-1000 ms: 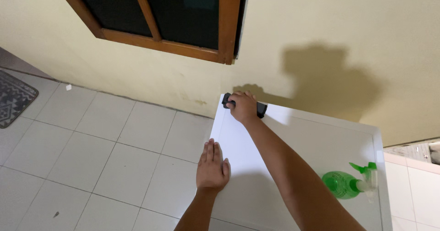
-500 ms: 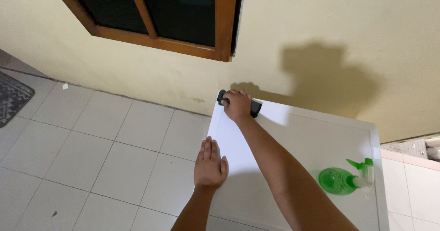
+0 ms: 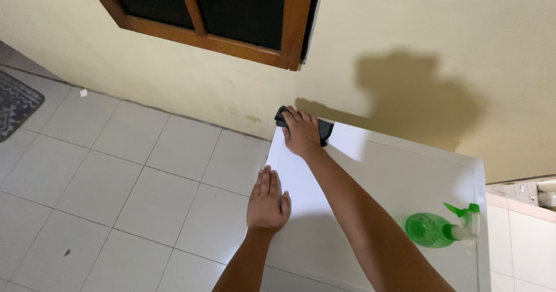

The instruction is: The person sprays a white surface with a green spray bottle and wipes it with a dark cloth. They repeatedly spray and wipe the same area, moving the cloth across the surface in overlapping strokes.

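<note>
View: the scene is seen from above, looking down over two bare forearms toward a white surface and a tiled floor.
Worktop: a white, flat-topped worktop [image 3: 399, 176] is set against a pale yellow wall [image 3: 434, 49], its left edge standing over the floor.
Right hand: the right hand [image 3: 302, 133] is stretched to the far left corner of the worktop, palm down, fingers curled loosely over a dark cloth-like pad; the grip is partly hidden, so how tightly it is closed cannot be told.
Dark pad: the dark pad [image 3: 324, 130] is pressed on the worktop's far corner, close to the wall, with its ends showing on both sides of the right hand.
Left hand: the left hand [image 3: 267, 202] is laid flat and open on the worktop's left edge, fingers straight and together, nothing held.
Spray bottle: a green spray bottle [image 3: 440, 228] is lying on its side on the worktop near the right edge, well apart from both hands.
Surroundings: a brown wooden window frame [image 3: 231, 40] is seen in the wall, white floor tiles [image 3: 133, 170] lie to the left, and a patterned grey mat [image 3: 16, 104] is at the far left.
</note>
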